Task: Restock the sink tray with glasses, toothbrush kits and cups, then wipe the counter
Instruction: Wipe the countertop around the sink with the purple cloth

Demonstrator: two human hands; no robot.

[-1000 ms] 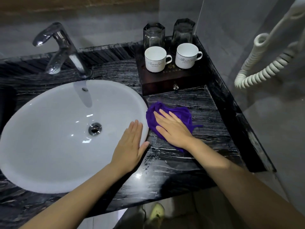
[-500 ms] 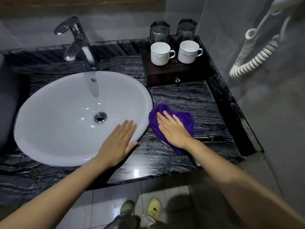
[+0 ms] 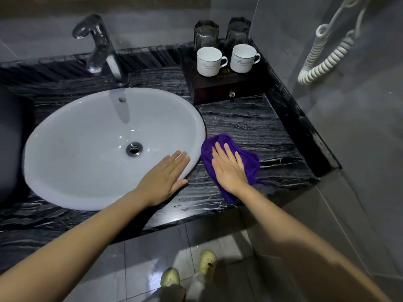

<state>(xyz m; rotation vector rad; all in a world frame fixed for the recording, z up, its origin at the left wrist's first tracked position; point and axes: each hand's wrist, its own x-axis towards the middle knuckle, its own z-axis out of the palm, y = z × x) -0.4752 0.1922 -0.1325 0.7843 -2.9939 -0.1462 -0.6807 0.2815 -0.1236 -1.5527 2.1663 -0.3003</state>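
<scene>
Cups (image 3: 209, 61): script illegible | left hand (image 3: 162, 177) flat on sink (image 3: 87, 149) | right hand (image 3: 229, 168) flat, pressing cloth (image 3: 253, 162)

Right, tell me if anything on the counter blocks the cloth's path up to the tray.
Nothing visible does. The counter between the purple cloth and the tray shows only bare marble.

I'm pressing my right hand (image 3: 229, 171) flat on the cloth (image 3: 253, 164) near the front edge of the counter (image 3: 250, 125), just beside the sink (image 3: 87, 149). My left hand (image 3: 161, 182) is lying flat on the sink's rim. Cups (image 3: 209, 62) and glasses (image 3: 206, 33) are standing on the tray (image 3: 218, 89), back right corner.
</scene>
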